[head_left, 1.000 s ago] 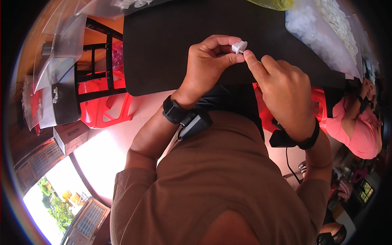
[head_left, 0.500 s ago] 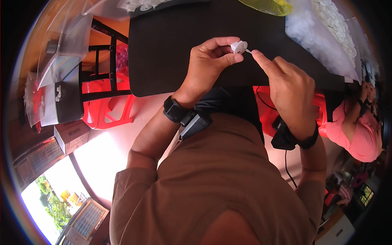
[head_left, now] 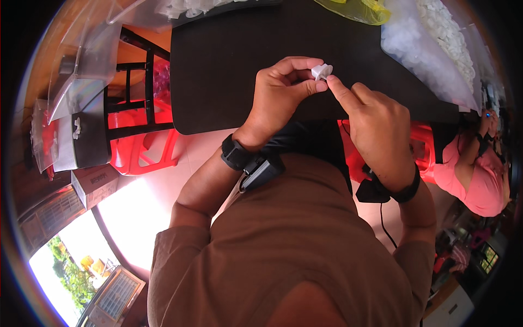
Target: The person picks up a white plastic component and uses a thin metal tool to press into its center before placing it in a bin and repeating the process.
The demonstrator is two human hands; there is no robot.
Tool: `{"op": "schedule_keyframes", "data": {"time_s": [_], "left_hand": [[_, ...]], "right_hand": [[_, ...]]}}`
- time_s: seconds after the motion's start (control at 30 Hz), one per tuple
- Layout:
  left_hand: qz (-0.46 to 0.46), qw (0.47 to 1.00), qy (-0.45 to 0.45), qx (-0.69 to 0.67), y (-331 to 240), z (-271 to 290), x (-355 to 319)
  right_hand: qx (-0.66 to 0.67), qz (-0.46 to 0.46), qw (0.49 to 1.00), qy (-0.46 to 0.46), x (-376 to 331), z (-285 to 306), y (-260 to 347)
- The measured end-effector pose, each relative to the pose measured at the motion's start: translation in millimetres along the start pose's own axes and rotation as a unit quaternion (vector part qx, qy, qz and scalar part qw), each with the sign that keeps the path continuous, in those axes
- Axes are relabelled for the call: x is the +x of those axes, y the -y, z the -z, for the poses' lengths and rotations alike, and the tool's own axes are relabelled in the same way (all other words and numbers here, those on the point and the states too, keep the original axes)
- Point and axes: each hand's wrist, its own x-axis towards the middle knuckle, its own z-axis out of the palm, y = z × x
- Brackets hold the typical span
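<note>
A small white plastic part [head_left: 321, 71] is pinched between the thumb and fingers of my left hand [head_left: 280, 90], over the near edge of the black table [head_left: 229, 60]. My right hand [head_left: 376, 122] reaches in from the right and its index fingertip touches the part from below. Both wrists carry black bands with small devices.
A clear bag of small white pieces [head_left: 436, 49] lies on the table's right side, a yellow bag [head_left: 357, 8] at the far edge. Red plastic stools [head_left: 136, 139] stand to the left beside a cardboard box [head_left: 92, 182]. A person in a pink top [head_left: 482, 169] sits at right.
Both hands stay together on the white part; my right index finger has shifted slightly under it. The view moved a little.
</note>
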Motion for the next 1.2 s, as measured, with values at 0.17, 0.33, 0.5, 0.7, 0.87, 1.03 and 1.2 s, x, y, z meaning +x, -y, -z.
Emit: {"op": "schedule_keyframes", "data": {"time_s": [0.17,0.33,0.5,0.7,0.87,1.03,1.2], "left_hand": [[-0.001,1.000,0.002,0.016,0.4,0.1,1.5],[-0.015,0.999,0.030,0.023,-29.9,-2.6,2.6],[-0.183,0.942,-0.068,0.272,-142.0,25.5,41.8],[-0.210,0.855,-0.034,0.472,-189.5,86.3,136.2],[-0.262,0.825,-0.042,0.498,-179.1,12.2,107.2],[-0.349,0.784,0.274,0.434,-204.3,-93.6,23.8],[-0.343,0.841,0.205,0.363,-216.4,-165.2,-60.1]], "right_hand": [[0.043,-0.006,0.999,0.000,-0.4,-2.9,-3.8],[0.242,-0.066,0.965,-0.079,-9.6,2.3,-15.4],[0.220,-0.172,0.945,-0.171,-9.4,27.9,-93.1],[0.072,-0.256,0.953,-0.148,-3.5,42.6,-233.6],[0.002,-0.302,0.950,-0.076,0.8,38.9,-291.0],[-0.075,-0.299,0.950,-0.058,1.3,32.2,-309.8],[-0.003,-0.310,0.951,0.007,18.6,33.3,-309.4]]}}
